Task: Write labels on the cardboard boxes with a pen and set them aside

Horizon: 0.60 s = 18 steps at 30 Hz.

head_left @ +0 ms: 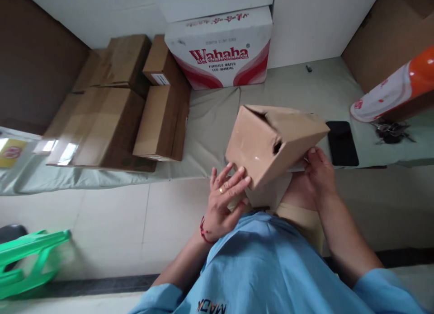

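A small brown cardboard box (252, 147) is held tilted in front of me at the table's front edge. One of its corners is torn, with a dark hole, and a gap shows along the top edge. My left hand (225, 203), with a ring and a red string bracelet, rests outstretched fingers against the box's lower left side. My right hand (320, 171) grips the box near its right lower edge, the thumb on the outside and the other fingers partly hidden.
A black phone (342, 143), keys (393, 132) and an orange-and-white cylinder (389, 86) are on the right of the cloth-covered table (206, 124). Several cardboard boxes (98, 124) are stacked left; a white Wahaha carton (220, 52) stands behind. A green plastic stool (34, 255) is on the floor.
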Each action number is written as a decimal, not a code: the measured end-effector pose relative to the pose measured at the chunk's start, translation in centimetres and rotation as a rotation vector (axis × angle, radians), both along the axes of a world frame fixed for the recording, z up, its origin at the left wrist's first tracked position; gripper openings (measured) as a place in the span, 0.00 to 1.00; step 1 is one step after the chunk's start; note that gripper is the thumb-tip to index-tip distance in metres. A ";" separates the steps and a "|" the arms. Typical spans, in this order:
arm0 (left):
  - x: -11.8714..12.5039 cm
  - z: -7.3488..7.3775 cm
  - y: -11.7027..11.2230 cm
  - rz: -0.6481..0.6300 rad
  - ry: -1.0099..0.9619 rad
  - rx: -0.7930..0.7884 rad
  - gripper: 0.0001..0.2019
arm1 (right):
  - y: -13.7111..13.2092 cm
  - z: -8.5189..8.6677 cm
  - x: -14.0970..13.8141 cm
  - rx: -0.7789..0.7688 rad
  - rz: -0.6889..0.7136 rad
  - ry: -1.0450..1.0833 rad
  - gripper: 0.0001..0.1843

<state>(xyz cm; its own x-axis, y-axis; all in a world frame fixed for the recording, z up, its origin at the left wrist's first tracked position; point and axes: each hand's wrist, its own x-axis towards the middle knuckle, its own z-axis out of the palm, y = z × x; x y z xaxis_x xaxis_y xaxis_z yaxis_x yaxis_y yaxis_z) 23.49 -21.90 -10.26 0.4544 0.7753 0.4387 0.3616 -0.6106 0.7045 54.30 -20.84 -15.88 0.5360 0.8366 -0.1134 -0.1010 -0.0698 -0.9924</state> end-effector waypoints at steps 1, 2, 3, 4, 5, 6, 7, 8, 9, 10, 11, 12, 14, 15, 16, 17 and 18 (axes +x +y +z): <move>0.6 0.8 -0.3 -0.017 -0.015 0.106 0.32 | 0.3 0.2 0.1 -0.005 0.004 0.025 0.25; 1.3 1.5 -0.4 -0.023 -0.036 0.194 0.35 | 0.6 0.4 0.0 -0.010 0.011 0.047 0.26; 1.9 2.0 -0.5 -0.018 -0.058 0.259 0.36 | 0.7 0.6 -0.1 -0.021 0.022 0.072 0.26; 2.5 2.2 -0.5 -0.001 -0.072 0.303 0.36 | 0.7 0.6 -0.3 -0.039 0.034 0.096 0.26; 2.8 2.3 -0.4 0.018 -0.076 0.328 0.36 | 0.5 0.6 -0.5 -0.061 0.036 0.118 0.26; 3.0 2.3 -0.3 0.040 -0.074 0.339 0.35 | 0.3 0.5 -0.8 -0.084 0.030 0.135 0.27; 3.0 2.3 -0.2 0.064 -0.076 0.341 0.34 | 0.0 0.3 -1.1 -0.110 0.025 0.154 0.27; 2.7 2.4 -0.2 0.091 -0.081 0.344 0.34 | -0.3 0.2 -1.3 -0.134 0.031 0.169 0.28; 2.4 2.5 -0.3 0.117 -0.085 0.358 0.35 | -0.6 0.2 -1.6 -0.158 0.060 0.179 0.27; 1.9 2.8 -0.4 0.142 -0.081 0.386 0.37 | -0.9 0.2 -1.8 -0.178 0.109 0.182 0.26; 1.4 3.2 -0.6 0.166 -0.065 0.425 0.39 | -1.1 0.3 -2.1 -0.197 0.173 0.173 0.25; 0.9 3.7 -0.8 0.187 -0.040 0.467 0.41 | -1.2 0.5 -2.3 -0.213 0.239 0.149 0.24; 0.3 4.7 -1.2 0.213 0.033 0.516 0.41 | -1.0 1.0 -2.6 -0.236 0.339 0.034 0.23; 0.2 5.2 -1.4 0.211 0.066 0.519 0.39 | -0.7 1.3 -2.6 -0.237 0.369 -0.054 0.22; 0.2 5.6 -1.4 0.196 0.091 0.509 0.36 | -0.4 1.5 -2.5 -0.232 0.394 -0.155 0.22; 0.4 5.8 -1.4 0.168 0.107 0.495 0.32 | 0.1 1.7 -2.1 -0.221 0.409 -0.260 0.20; 0.6 6.0 -1.3 0.139 0.120 0.479 0.27 | 0.5 1.9 -1.6 -0.211 0.410 -0.369 0.19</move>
<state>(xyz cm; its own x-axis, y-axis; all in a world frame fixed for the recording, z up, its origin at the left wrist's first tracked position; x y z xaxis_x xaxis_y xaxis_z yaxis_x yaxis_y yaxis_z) 24.06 -23.20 -4.27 0.4306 0.5562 0.7108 0.5234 -0.7955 0.3055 52.66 -20.32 -14.02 0.2093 0.9635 -0.1672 0.3253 -0.2298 -0.9173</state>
